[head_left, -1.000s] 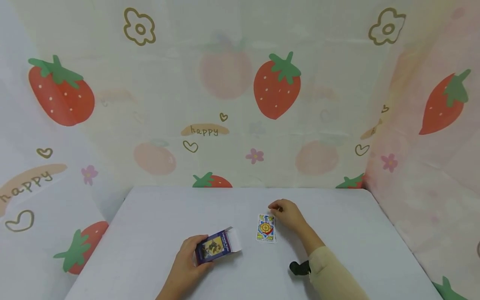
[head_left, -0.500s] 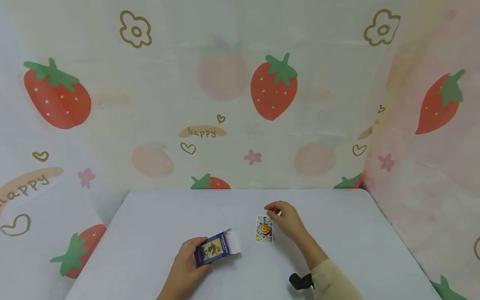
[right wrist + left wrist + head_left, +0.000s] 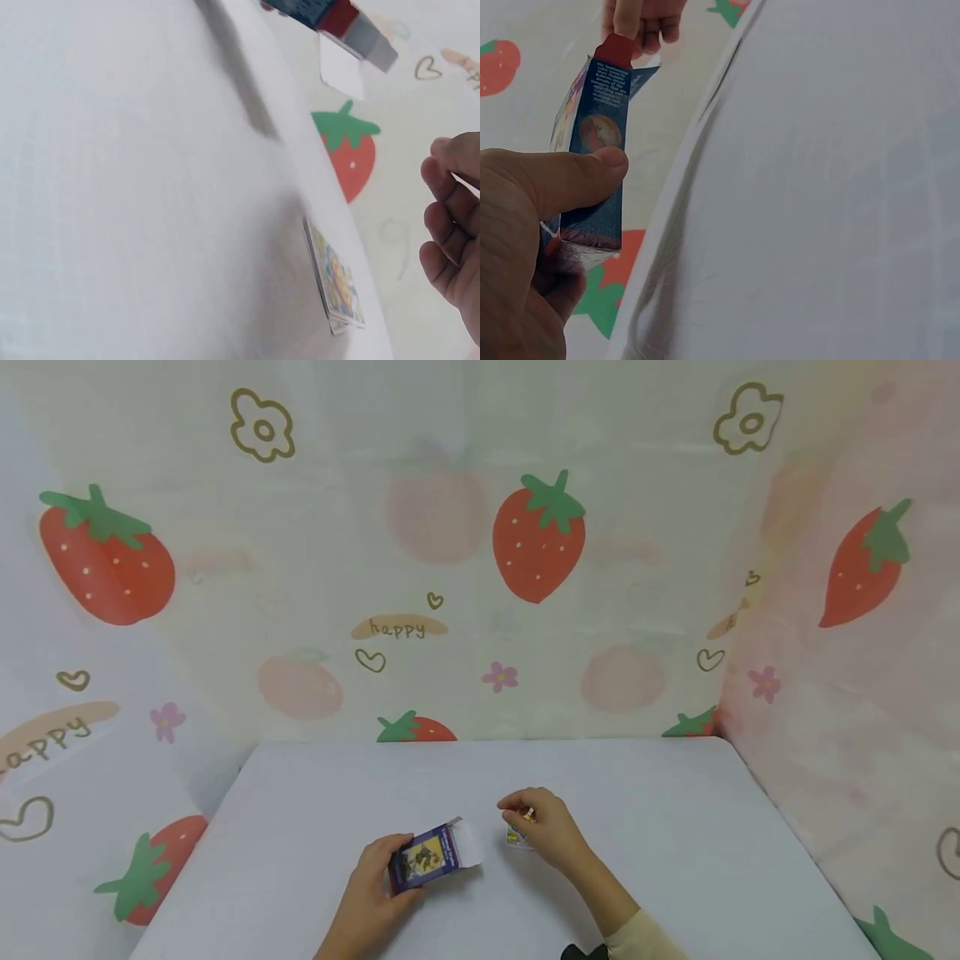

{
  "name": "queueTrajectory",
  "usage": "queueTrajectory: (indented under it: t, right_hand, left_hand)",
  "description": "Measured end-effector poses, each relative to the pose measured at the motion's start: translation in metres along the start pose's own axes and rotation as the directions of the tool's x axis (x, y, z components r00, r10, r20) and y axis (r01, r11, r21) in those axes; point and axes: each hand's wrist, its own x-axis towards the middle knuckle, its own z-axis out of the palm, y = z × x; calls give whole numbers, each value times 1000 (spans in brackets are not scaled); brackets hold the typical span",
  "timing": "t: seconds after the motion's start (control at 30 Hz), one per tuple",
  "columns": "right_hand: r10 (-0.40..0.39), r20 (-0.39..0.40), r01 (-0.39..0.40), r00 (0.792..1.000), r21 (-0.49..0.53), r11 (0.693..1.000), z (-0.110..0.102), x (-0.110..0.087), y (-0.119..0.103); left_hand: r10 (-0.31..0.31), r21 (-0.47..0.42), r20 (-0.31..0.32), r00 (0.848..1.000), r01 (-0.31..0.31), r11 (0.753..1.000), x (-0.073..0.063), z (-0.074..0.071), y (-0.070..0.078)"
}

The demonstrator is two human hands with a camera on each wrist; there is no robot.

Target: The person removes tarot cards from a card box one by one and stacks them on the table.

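Note:
My left hand (image 3: 371, 885) grips a dark blue tarot card box (image 3: 426, 858) between thumb and fingers, slightly left of the middle of the table. The box is tilted, and its white end flap (image 3: 467, 843) stands open towards the right. On the table to the right lies a small stack of tarot cards (image 3: 337, 281), the top one face up with a colourful print. Above that stack hovers my right hand (image 3: 551, 831), its fingers loosely bent and nothing visible in them. It hides most of the cards in the head view.
A white cloth covers the table (image 3: 337, 785). Behind and on both sides hang sheets printed with strawberries (image 3: 538, 539). Part of a black object (image 3: 585, 952) shows at the bottom edge, beside the right sleeve (image 3: 645, 939).
My right hand has moved left and nearer to me, from the far edge of the card stack to over it. The left hand keeps the box in about the same place.

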Motion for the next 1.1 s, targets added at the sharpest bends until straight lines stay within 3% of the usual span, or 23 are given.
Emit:
queueTrajectory:
  t: [0.43, 0.67, 1.1]
  right_hand:
    - [-33, 31, 33, 999, -17, 999, 16, -14, -10]
    - [-22, 3, 22, 1000, -8, 1000, 23, -19, -8]
    - [36, -9, -36, 999, 45, 998, 35, -27, -12]
  left_hand:
    - [86, 30, -27, 996, -85, 996, 16, 9, 13]
    - [73, -6, -8, 997, -74, 997, 21, 17, 18]
    - [70, -54, -14, 997, -71, 996, 17, 20, 19]
